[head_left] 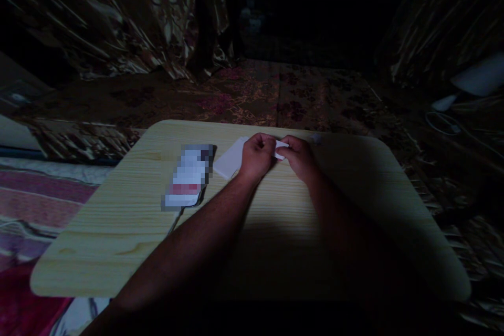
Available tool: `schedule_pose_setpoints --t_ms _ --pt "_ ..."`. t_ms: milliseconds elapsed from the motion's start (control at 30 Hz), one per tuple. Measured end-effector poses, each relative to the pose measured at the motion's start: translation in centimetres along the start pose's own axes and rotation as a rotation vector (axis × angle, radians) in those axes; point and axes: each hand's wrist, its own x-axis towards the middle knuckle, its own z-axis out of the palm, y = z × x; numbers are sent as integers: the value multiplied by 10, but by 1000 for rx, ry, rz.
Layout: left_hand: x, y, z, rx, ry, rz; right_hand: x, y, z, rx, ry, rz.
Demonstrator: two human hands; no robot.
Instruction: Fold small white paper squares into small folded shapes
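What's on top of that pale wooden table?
On the table: a pixelated phone-like device and a flat white item, partly covered by the left hand. That hand and the right hand hold a small white piece. Whatever the forearms cover is hidden.

Phone (pixel 189 176) on table (pixel 114 210), left of left hand (pixel 256 156)

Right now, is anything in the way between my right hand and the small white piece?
Nothing visible: your right hand pinches the small white piece, thumb across it. Your left hand covers its other end; the phone lies off left.
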Motion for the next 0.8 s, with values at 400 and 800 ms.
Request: schedule_pose_setpoints --t_ms 400,800 --pt "-1 3 0 -29 -16 -17 -3 -12 4 -10 66 43" --pt "-1 2 0 -26 -11 -31 -3 -10 4 -8 81 65"
